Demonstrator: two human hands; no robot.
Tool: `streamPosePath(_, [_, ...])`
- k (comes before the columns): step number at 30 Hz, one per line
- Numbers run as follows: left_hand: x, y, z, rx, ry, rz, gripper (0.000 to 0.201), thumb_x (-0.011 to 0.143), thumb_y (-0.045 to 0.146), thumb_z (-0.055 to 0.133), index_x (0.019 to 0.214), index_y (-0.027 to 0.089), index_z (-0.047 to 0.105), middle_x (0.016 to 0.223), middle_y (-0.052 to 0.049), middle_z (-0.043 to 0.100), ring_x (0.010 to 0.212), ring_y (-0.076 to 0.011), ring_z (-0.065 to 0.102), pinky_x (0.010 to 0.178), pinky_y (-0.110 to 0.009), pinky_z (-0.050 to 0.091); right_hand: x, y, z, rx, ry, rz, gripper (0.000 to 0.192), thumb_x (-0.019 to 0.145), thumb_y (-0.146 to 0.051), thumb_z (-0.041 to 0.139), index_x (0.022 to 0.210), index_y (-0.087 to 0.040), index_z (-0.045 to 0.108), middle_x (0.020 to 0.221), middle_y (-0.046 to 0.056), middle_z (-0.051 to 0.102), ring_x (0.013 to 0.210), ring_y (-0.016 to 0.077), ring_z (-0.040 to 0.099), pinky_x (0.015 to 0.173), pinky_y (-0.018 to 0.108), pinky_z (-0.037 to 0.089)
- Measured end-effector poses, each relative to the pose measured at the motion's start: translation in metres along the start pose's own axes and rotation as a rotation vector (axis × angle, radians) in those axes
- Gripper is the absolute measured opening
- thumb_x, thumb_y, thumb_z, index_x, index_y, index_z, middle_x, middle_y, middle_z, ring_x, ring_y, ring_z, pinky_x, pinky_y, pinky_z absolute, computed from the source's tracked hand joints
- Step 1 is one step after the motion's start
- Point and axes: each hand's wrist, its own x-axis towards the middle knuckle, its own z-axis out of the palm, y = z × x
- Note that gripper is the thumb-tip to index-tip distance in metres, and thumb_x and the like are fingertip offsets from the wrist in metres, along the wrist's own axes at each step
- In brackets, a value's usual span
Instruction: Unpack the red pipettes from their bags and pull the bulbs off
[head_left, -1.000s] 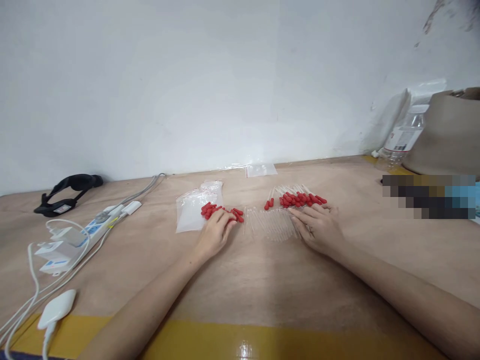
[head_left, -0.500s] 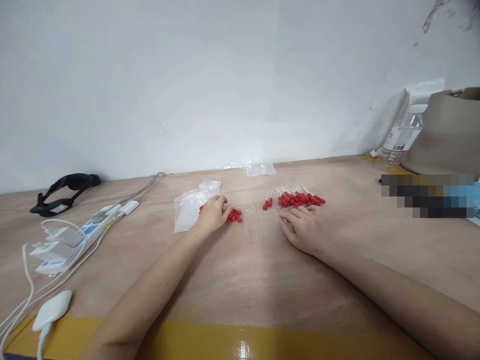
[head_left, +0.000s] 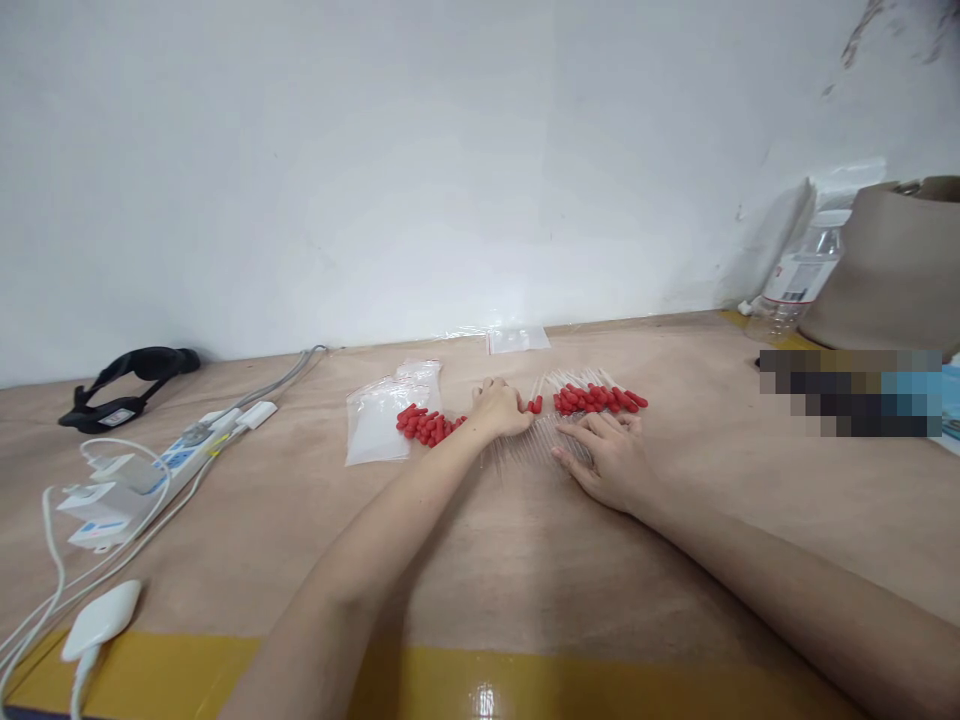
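My left hand [head_left: 499, 408] is bent over the table just left of a pair of red-bulbed droppers [head_left: 536, 404]. Its fingers are curled together, and whatever they hold is hidden. My right hand [head_left: 609, 458] lies over the right end of a row of clear thin tubes [head_left: 532, 450], thumb and fingers apart. Behind it, a bunch of droppers with red bulbs [head_left: 596, 398] lies with pale stems toward the wall. Loose red rubber bulbs [head_left: 424, 425] form a pile left of my left hand, partly covered by my forearm.
Clear zip bags [head_left: 371, 425] lie beside the bulb pile, and another zip bag [head_left: 519, 340] by the wall. At left are a power strip [head_left: 176, 460] with cables and a black strap [head_left: 127, 385]. A plastic bottle [head_left: 802, 275] and a beige container [head_left: 889, 265] stand at right.
My left hand has moved right, from the loose red bulbs to beside the pair of droppers, uncovering the pile. My right hand stays over the tubes, its thumb and fingers slightly wider apart.
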Motion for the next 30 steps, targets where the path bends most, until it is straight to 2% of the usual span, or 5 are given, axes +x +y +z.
streamPosePath(6, [-0.016, -0.015, -0.011, -0.062, 0.176, -0.107, 0.025, 0.072, 0.040, 0.052, 0.067, 0.019, 0.064, 0.092, -0.008, 0.057, 0.097, -0.0266, 0.047, 0.084, -0.042, 0.033, -0.001, 0.005, 0.003, 0.078, 0.084, 0.062, 0.023, 0.080, -0.036, 0.050, 0.092, -0.021, 0.063, 0.082, 0.004, 0.057, 0.077, 0.0161, 0.052, 0.078, 0.036, 0.027])
streamPosePath(11, [-0.076, -0.042, -0.027, -0.018, 0.363, 0.202, 0.008, 0.070, 0.025, 0.054, 0.072, 0.018, 0.058, 0.086, -0.003, 0.057, 0.090, -0.0208, 0.049, 0.080, -0.038, 0.031, 0.000, 0.002, 0.003, 0.148, 0.112, -0.024, 0.034, 0.079, -0.031, 0.051, 0.109, -0.017, 0.055, 0.100, 0.010, 0.054, 0.091, 0.0202, 0.051, 0.078, 0.035, 0.035])
streamPosePath(16, [-0.123, -0.056, -0.019, -0.014, 0.444, 0.444, 0.008, 0.069, 0.021, 0.055, 0.076, 0.018, 0.056, 0.086, -0.003, 0.059, 0.083, -0.0183, 0.050, 0.080, -0.038, 0.030, 0.001, -0.013, -0.006, 0.129, 0.037, -0.191, 0.045, 0.079, -0.039, 0.051, 0.119, -0.020, 0.048, 0.117, 0.011, 0.050, 0.104, 0.0231, 0.046, 0.087, 0.039, 0.030])
streamPosePath(24, [-0.131, -0.048, -0.005, -0.123, 0.467, 0.575, 0.013, 0.072, 0.019, 0.054, 0.085, 0.018, 0.055, 0.085, -0.004, 0.061, 0.081, -0.0164, 0.052, 0.079, -0.036, 0.032, -0.002, -0.024, -0.006, 0.145, -0.067, -0.344, 0.019, 0.083, -0.029, 0.048, 0.094, -0.024, 0.063, 0.072, 0.000, 0.061, 0.075, 0.0135, 0.051, 0.089, 0.039, 0.021])
streamPosePath(30, [-0.123, -0.034, -0.005, -0.106, 0.366, 0.627, 0.024, 0.076, 0.029, 0.055, 0.099, 0.019, 0.056, 0.097, -0.007, 0.060, 0.090, -0.0194, 0.051, 0.084, -0.039, 0.030, -0.004, -0.031, -0.003, 0.214, -0.067, -0.315, 0.019, 0.084, -0.025, 0.045, 0.083, -0.022, 0.064, 0.064, -0.001, 0.059, 0.069, 0.0117, 0.049, 0.086, 0.037, 0.021])
